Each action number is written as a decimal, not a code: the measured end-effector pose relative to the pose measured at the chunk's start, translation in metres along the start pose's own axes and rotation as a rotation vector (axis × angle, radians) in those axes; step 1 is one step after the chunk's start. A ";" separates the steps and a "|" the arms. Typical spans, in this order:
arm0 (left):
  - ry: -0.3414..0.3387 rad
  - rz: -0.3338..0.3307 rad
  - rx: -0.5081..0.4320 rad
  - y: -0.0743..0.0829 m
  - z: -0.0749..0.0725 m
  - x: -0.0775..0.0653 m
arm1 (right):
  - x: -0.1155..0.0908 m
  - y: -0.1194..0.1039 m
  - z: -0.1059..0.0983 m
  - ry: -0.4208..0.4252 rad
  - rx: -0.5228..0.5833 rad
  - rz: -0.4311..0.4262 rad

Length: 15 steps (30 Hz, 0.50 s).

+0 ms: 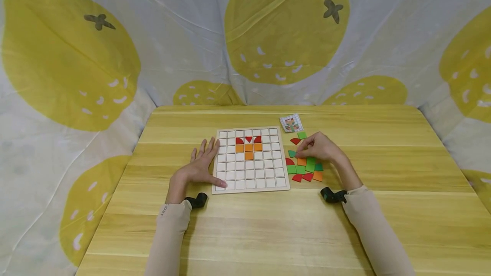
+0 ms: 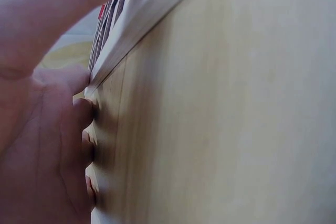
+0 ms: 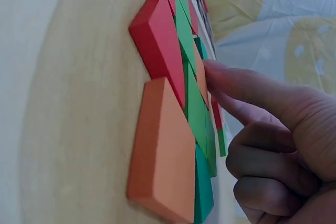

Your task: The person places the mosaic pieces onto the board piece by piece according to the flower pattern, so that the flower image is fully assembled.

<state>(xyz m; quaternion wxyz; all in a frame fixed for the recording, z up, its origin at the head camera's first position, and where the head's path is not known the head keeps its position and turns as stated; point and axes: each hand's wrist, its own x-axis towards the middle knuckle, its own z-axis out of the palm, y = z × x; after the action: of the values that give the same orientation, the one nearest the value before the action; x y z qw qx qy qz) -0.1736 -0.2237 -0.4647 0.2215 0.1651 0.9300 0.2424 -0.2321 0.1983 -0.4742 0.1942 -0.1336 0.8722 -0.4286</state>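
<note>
My left hand [image 1: 201,167] rests spread over the left edge of a wooden grid board [image 1: 251,191], the thumb lying on its lower-left corner. In the left wrist view, the thumb [image 2: 58,19] reaches over the board's thick pale side. On the board are red pieces [image 1: 258,139] and several orange square tiles [image 1: 249,155], in the upper middle. To its right, my right hand [image 1: 316,146] pinches a teal quarter-circle tile [image 1: 292,153] between thumb and index fingertips. The other fingers [image 3: 262,166] are curled in. Part of the teal tile [image 3: 200,48] is hidden behind the fingertips.
Loose tiles lie right of the board: green squares [image 1: 300,169], red quarter-circles [image 1: 297,177], an orange tile [image 1: 317,176] and a teal one [image 1: 319,167]. A small pattern card [image 1: 291,123] lies beyond them. A lemon-print cloth [image 1: 184,33] hangs behind the wooden table [image 1: 253,233].
</note>
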 end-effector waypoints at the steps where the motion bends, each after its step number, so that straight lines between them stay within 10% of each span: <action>1: 0.000 0.000 0.001 0.000 0.000 0.000 | 0.000 -0.001 0.001 -0.009 0.000 -0.006; 15: 0.006 0.008 -0.009 -0.001 0.001 -0.001 | 0.009 -0.002 0.011 -0.091 0.069 -0.023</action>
<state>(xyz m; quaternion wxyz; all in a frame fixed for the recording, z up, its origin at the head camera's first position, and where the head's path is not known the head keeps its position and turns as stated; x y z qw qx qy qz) -0.1729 -0.2244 -0.4654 0.2184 0.1670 0.9289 0.2479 -0.2349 0.1859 -0.4806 0.2332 -0.1560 0.8455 -0.4543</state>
